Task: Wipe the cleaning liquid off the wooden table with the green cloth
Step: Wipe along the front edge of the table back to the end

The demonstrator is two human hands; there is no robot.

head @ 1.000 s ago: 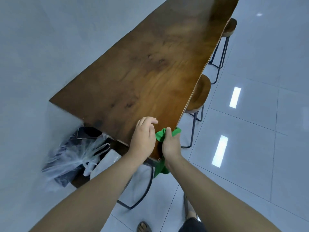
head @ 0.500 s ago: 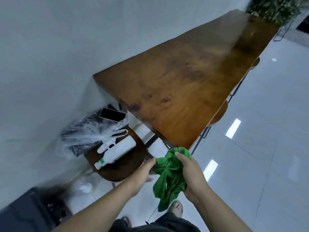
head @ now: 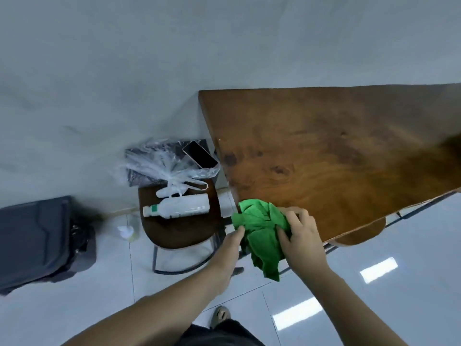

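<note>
Since half a second ago our view has swung left, and the green cloth [head: 262,229] has come up to the near corner of the wooden tabletop [head: 336,156]. Our right hand [head: 303,239] clutches the bunched cloth from the right; our left hand [head: 230,245] pinches its left edge. Just left, a stool [head: 179,233] carries a white bottle [head: 177,208], a plastic bag [head: 164,168] and a phone [head: 200,154]. A dark bin [head: 37,236] stands further left.
</note>
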